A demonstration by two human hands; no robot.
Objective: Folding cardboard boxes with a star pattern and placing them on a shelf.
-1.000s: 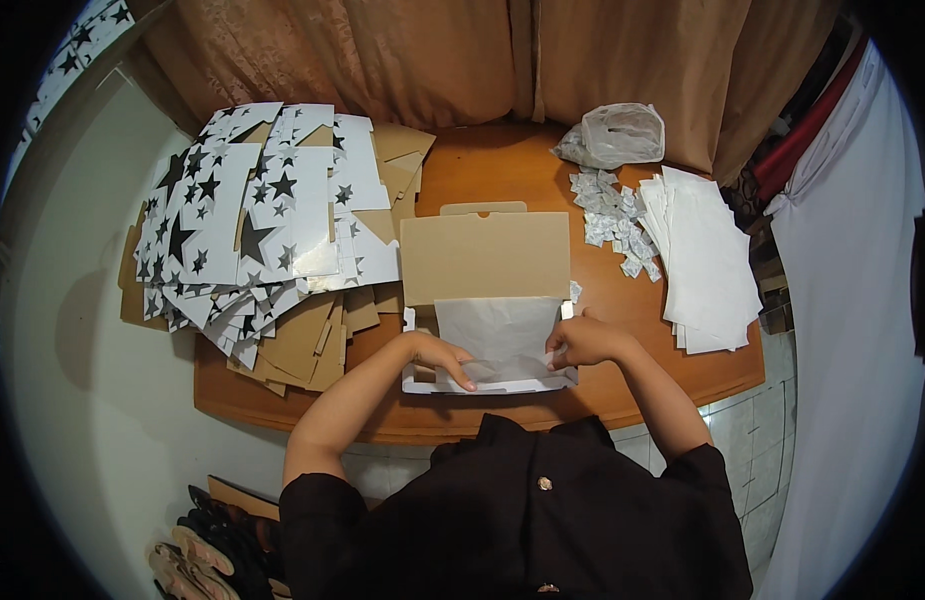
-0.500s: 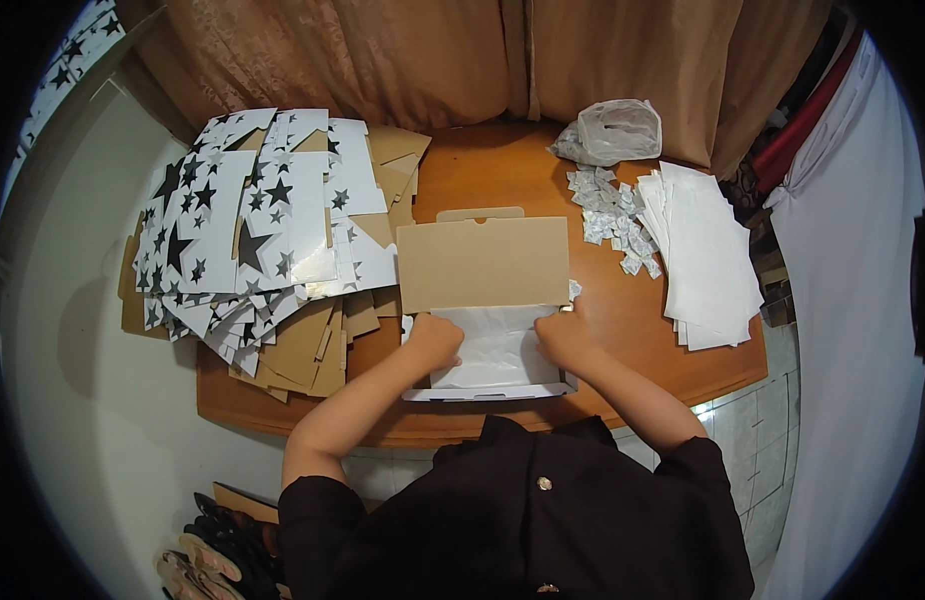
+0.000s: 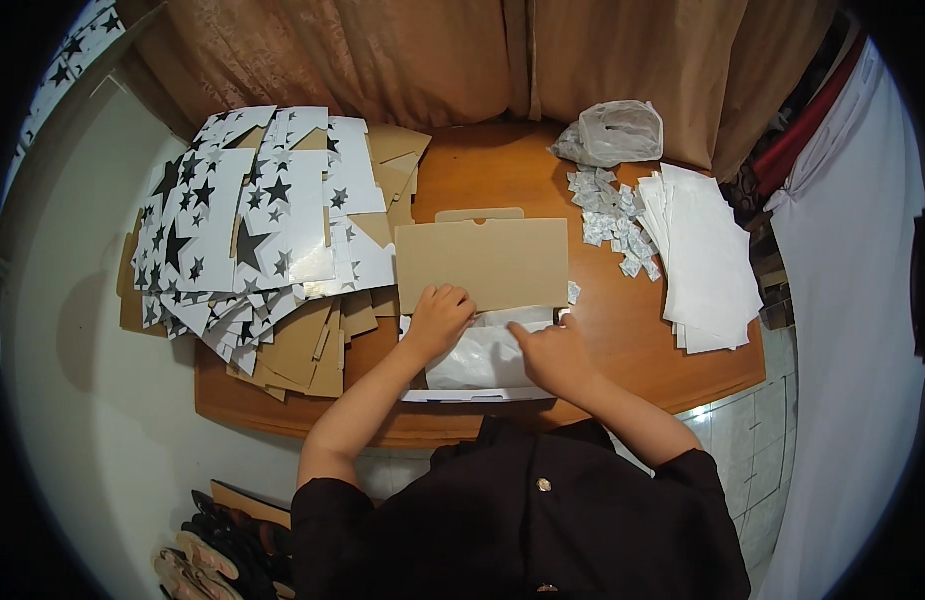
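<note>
In front of me an open cardboard box (image 3: 482, 265) has its brown lid raised on the far side. White tissue paper (image 3: 472, 368) lines its inside. My left hand (image 3: 440, 318) rests at the box's left back part, fingers apart over the lid's fold and the paper. On the right side of the box, my right hand (image 3: 562, 355) has its index finger stretched out onto the paper; its other fingers are partly hidden. Neither hand visibly holds anything. A small white sachet (image 3: 573, 293) lies on the table just beyond the box's right back corner.
Flat star-printed and brown box blanks (image 3: 207, 215) are heaped on the left of the wooden table (image 3: 472, 165). To the right lie a pile of small sachets (image 3: 614, 220), a stack of white paper sheets (image 3: 707, 260) and a clear plastic bag (image 3: 622, 133). Brown curtains (image 3: 412, 60) hang behind.
My left hand has moved up toward the lid's fold and its fingers have spread. The right hand has come inward from the box's right edge, its index finger now extended on the paper.
</note>
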